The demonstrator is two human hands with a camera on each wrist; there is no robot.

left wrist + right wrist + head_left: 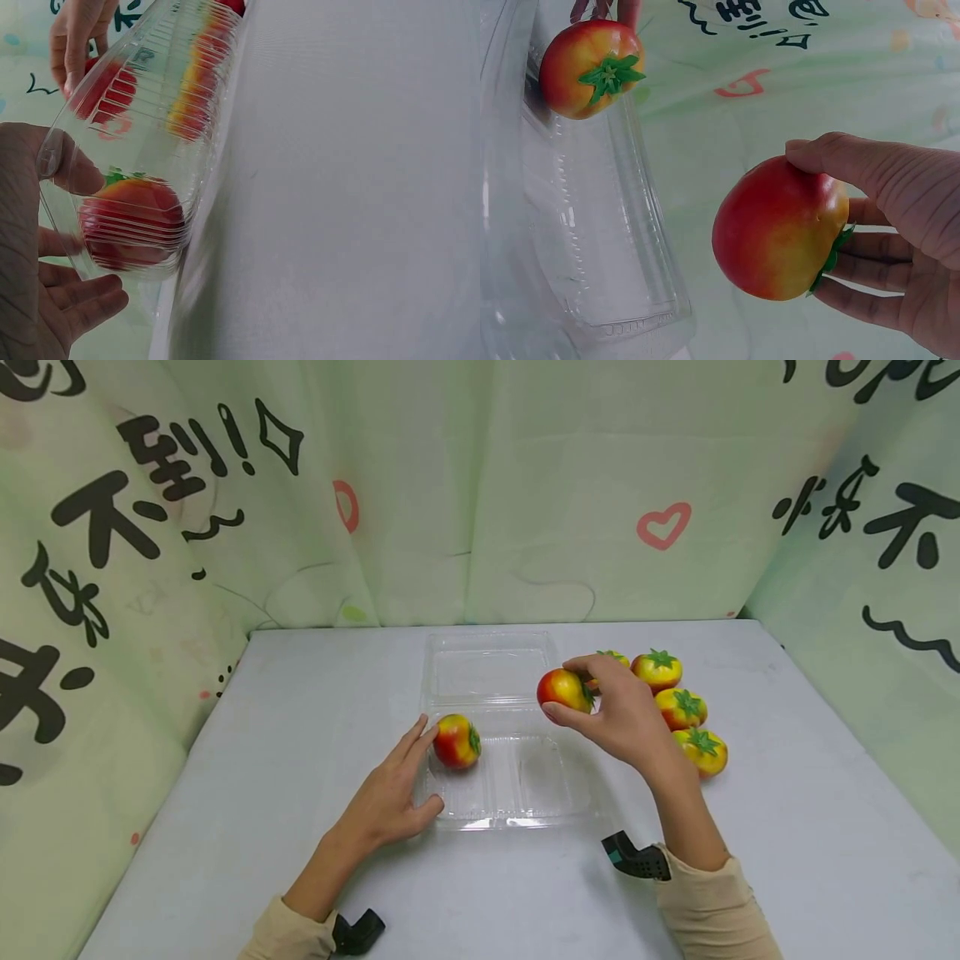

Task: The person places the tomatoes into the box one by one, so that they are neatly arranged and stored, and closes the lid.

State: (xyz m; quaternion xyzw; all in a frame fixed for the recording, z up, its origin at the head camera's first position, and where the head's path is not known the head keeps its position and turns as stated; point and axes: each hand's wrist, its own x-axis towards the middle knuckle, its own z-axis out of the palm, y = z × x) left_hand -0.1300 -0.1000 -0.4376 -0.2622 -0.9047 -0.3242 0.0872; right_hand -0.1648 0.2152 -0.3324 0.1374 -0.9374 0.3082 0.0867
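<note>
A clear plastic clamshell box (517,777) lies with its lid folded back on the table. Inside its left side sits one red-and-yellow tomato (456,743) with a green leafy top. My left hand (393,789) is at the box's left edge, fingers extended beside that tomato and thumb by the near corner. My right hand (618,710) grips another tomato (780,232) between thumb and fingers, raised above the right part of the box. Its green top faces toward the palm. The left wrist view shows both tomatoes through the ribbed clear wall (161,82).
Several more tomatoes (686,708) stand grouped on the white table (787,827), right of the box and partly behind my right hand. The open lid (491,668) lies toward the back. Pale green curtains (562,485) with black lettering surround the table's back and sides.
</note>
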